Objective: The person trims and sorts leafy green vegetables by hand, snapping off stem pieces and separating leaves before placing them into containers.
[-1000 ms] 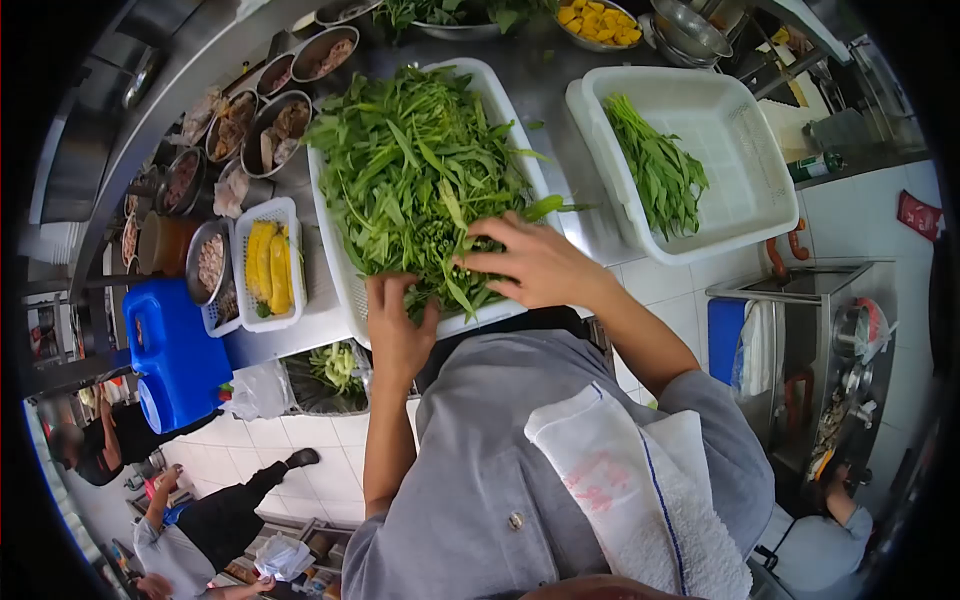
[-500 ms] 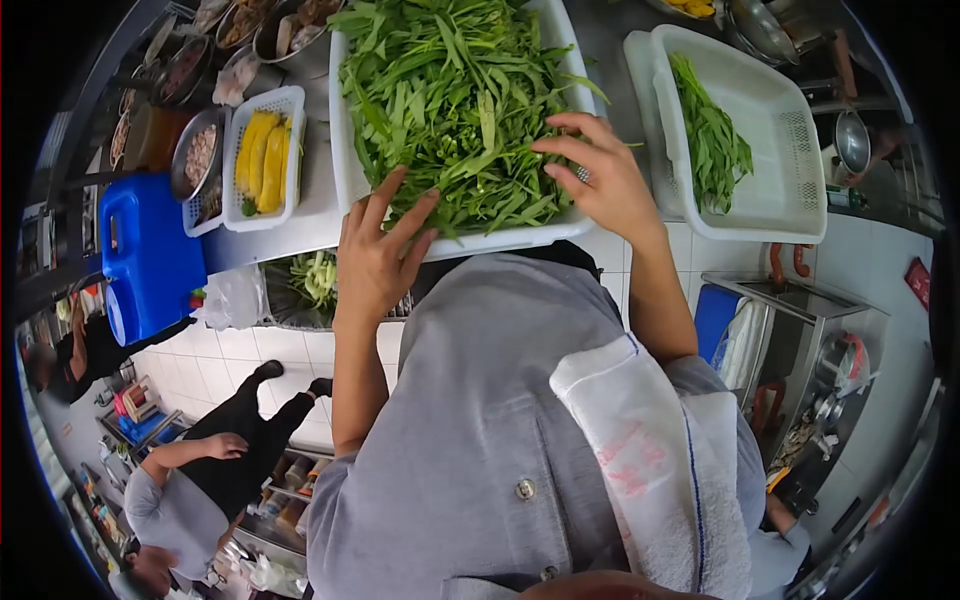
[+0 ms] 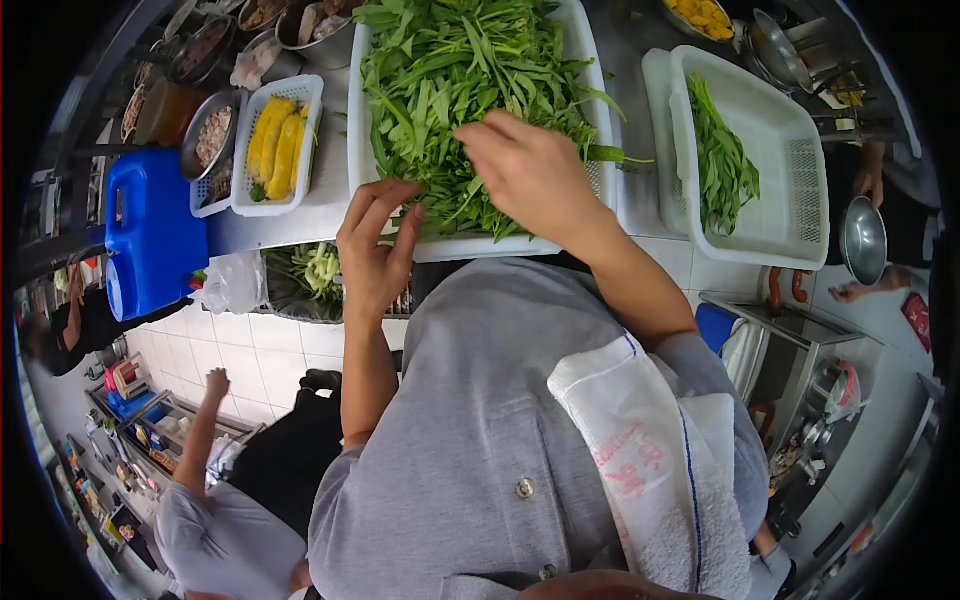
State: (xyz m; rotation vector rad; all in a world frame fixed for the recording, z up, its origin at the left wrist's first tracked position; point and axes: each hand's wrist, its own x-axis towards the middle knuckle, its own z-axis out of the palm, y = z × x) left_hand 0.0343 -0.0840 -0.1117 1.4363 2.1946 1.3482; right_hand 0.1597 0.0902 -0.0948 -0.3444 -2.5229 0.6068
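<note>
My right hand (image 3: 530, 180) shifted inward on the greens (image 3: 455, 75), grip indeterminable, concentrating work toward their seven o'clock: left hand (image 3: 372, 250) there, fingers apart.

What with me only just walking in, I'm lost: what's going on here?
Someone in a grey shirt has both hands at a white basket heaped with leafy greens. The left hand is at the heap's near left, thumb and fingers apart; the right hand is over the greens, its grip unclear. To the right, another white basket holds a smaller bunch.
</note>
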